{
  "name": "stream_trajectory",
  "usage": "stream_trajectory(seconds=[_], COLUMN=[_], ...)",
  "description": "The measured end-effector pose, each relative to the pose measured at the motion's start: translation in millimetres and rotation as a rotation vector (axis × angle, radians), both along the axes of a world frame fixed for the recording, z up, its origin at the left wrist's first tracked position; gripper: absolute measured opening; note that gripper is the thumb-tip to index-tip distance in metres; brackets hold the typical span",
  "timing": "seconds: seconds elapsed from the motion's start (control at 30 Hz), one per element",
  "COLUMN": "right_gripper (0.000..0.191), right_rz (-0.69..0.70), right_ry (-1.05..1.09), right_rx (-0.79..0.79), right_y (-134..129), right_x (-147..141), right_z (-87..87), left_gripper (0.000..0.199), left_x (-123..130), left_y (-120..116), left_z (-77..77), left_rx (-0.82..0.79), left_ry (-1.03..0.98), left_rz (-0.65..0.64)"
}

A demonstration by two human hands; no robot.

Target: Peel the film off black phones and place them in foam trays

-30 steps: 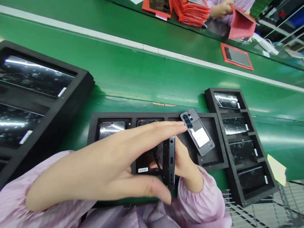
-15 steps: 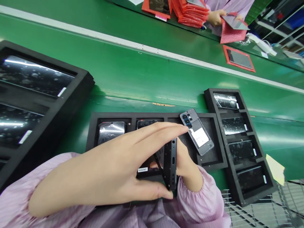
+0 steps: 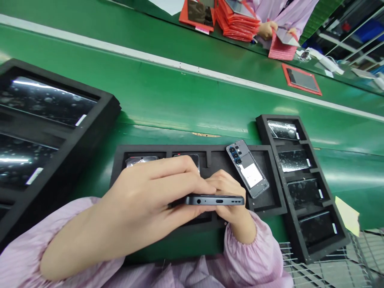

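A dark phone point(image 3: 215, 200) is held between both hands above the middle foam tray point(image 3: 192, 149), its bottom edge with the charging port facing me. My left hand point(image 3: 150, 196) grips its left part, fingers above and thumb below. Behind the phone, my right hand point(image 3: 229, 192) is wrapped round its right part. To the right, a grey phone body point(image 3: 248, 170) with several camera lenses and a white label rests aslant across the tray's right compartment. Partly hidden by my left hand, two dark screens point(image 3: 141, 161) lie in the tray's left compartments.
Black trays with dark screens stand at the left point(image 3: 105, 108) and right point(image 3: 304, 168). A yellow paper point(image 3: 348, 216) lies right. Across the bench, a person's hands point(image 3: 267, 30) hold a red pouch point(image 3: 282, 47) beside stacked red pouches point(image 3: 235, 22).
The held phone has turned from upright to level. My left fingers have closed round it, and my right hand shows more behind it. The person's red pouch has shifted left and down.
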State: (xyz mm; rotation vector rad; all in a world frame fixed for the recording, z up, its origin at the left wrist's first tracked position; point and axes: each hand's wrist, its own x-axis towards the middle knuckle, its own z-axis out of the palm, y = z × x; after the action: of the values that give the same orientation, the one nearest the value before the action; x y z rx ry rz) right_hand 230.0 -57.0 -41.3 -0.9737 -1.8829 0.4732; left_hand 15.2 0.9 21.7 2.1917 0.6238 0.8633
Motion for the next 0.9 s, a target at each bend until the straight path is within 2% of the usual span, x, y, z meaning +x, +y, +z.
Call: stream_trajectory(seconds=[0.1, 0.17, 0.3, 0.5, 0.6, 0.73, 0.9], right_gripper=[0.019, 0.016, 0.013, 0.045, 0.055, 0.049, 0.042], right_rz=[-0.021, -0.020, 0.048, 0.108, 0.108, 0.118, 0.141], right_ry=[0.029, 0.031, -0.031, -0.078, -0.076, -0.105, -0.121], right_rx=[-0.062, -0.128, -0.222, -0.222, -0.242, -0.311, -0.321], right_y=[-1, -2, -1, 4, 2, -1, -4], right_x=[1, 1, 1, -5, -6, -3, 1], right_z=[2.4, 1.0, -3.8, -3.5, -3.3, -6.9, -12.5], left_gripper=[0.011, 0.011, 0.010, 0.011, 0.011, 0.011, 0.015], left_x=[-2, -5, -9, -5, -3, -4, -7], left_y=[-7, -11, -16, -12, -10, -11, -12], left_z=[1.7, 4.7, 9.9, 8.0, 8.6, 12.3, 14.1], left_rx=[0.030, 0.043, 0.043, -0.041, -0.050, -0.053, -0.078], left_ry=[-0.029, -0.032, -0.027, -0.209, -0.243, -0.244, -0.237], left_rz=[0.007, 0.025, 0.046, 0.083, 0.108, 0.095, 0.101])
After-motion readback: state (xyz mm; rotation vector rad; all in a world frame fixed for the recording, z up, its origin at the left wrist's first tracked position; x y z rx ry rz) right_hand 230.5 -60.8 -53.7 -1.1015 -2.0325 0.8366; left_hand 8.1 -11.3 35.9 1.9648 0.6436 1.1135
